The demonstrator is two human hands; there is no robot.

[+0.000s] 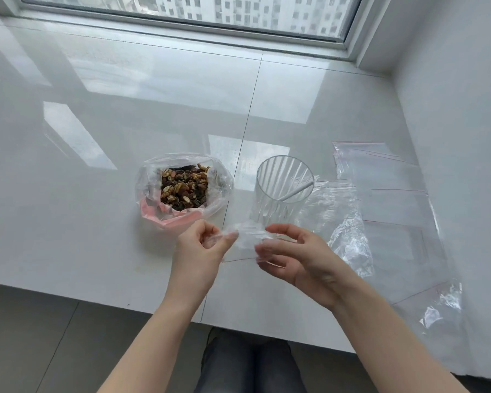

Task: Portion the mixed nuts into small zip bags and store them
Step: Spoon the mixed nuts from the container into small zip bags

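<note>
The mixed nuts (184,187) lie in an open clear plastic bag (150,191) with a pink lower part, left of centre on the white sill. To its right stands a ribbed clear cup (278,199) with a white spoon handle (296,191) leaning inside. In front of the cup I hold a small clear zip bag (245,242) between both hands, just above the sill. My left hand (200,251) pinches its left edge. My right hand (292,256) pinches its right edge with thumb and fingers.
Several empty zip bags (391,199) with red seal lines lie spread at the right, beside a crumpled clear wrapper (343,222). The white wall (465,109) bounds the right side, the window frame (182,29) the far side. The sill's front edge (97,300) runs near my arms.
</note>
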